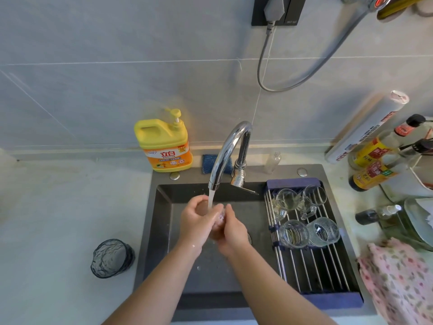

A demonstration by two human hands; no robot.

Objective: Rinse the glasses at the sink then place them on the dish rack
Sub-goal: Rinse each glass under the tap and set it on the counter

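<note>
Over the dark sink (pixel 161 221), my left hand (pixel 195 221) and my right hand (pixel 234 231) hold a clear glass (pixel 214 225) between them under the running water from the chrome faucet (pixel 227 151). The glass is mostly hidden by my fingers. A roll-up dish rack (pixel 314 263) lies across the sink's right side and holds several clear glasses, two with handles (pixel 302 199) at the back and two tumblers (pixel 309 233) in front. A dark textured glass (pixel 112 258) stands upright on the counter left of the sink.
A yellow dish soap bottle (pixel 164 144) and a blue sponge (pixel 209 163) sit behind the sink. Sauce bottles (pixel 372 160), a foil roll (pixel 367 127) and a floral cloth (pixel 398 277) crowd the right counter. A hose (pixel 304 73) hangs on the tiled wall.
</note>
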